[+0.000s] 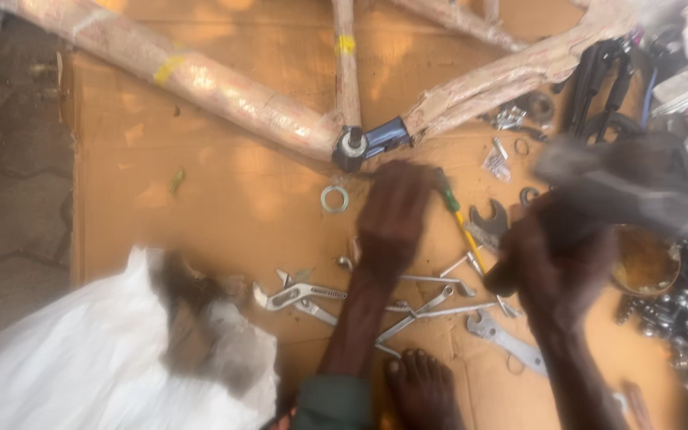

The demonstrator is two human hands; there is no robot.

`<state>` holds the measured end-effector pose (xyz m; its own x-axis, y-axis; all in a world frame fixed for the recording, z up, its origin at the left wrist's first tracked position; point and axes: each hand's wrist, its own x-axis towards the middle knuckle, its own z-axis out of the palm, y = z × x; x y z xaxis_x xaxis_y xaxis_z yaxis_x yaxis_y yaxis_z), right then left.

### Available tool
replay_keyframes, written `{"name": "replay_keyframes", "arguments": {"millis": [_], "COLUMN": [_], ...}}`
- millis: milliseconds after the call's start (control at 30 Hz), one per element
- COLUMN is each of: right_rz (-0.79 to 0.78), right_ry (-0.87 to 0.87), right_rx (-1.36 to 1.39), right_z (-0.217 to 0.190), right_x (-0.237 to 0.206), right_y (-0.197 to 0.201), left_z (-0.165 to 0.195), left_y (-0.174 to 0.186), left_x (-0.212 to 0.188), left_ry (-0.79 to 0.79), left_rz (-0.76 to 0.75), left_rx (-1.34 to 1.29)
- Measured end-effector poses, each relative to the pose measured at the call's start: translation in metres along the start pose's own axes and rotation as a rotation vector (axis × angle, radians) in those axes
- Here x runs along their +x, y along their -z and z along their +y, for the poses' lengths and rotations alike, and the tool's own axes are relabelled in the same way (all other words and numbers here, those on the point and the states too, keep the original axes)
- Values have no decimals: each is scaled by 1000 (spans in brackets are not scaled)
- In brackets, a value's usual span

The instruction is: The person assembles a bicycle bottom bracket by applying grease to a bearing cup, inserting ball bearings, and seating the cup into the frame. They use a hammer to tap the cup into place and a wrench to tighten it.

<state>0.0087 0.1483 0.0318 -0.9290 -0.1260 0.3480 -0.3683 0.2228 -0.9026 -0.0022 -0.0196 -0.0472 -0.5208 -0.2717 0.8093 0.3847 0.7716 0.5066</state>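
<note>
The left hand [396, 209] reaches far across the cardboard sheet [201, 199], its fingers curled narrow beside the bottom bracket [353, 146] of a paper-wrapped bicycle frame [224, 87]; whether they grip anything I cannot tell. The right hand [555, 267] is closed around a blurred grey rag [639, 183]. Between the hands lies a green-and-yellow screwdriver [457, 215]. Spanners [431, 306] and pliers [292, 295] lie nearer, a metal ring [334, 198] to the left.
</note>
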Motion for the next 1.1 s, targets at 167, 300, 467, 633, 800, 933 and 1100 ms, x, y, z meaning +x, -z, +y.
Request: {"name": "replay_keyframes", "arguments": {"millis": [167, 300, 467, 633, 800, 933, 1100], "right_rz": [36, -5, -43, -46, -59, -89, -124], "right_ry": [-113, -301, -331, -357, -354, -322, -128], "right_rx": [23, 68, 13, -5, -108, -108, 26], "right_z": [-2, -5, -6, -2, 4, 5, 7], "right_x": [5, 11, 11, 9, 7, 11, 20], "right_y": [-4, -12, -14, -13, -11, -10, -19], "left_z": [5, -3, -3, -5, -5, -3, -1], "left_y": [-12, -9, -11, -15, -14, -14, -12], "left_x": [23, 25, 17, 18, 20, 22, 24], "left_ry": [49, 92, 104, 84, 124, 139, 188], "left_rz": [-118, -63, -59, -52, -67, -42, -24], "left_rx": [-7, 27, 27, 45, 31, 30, -13]}}
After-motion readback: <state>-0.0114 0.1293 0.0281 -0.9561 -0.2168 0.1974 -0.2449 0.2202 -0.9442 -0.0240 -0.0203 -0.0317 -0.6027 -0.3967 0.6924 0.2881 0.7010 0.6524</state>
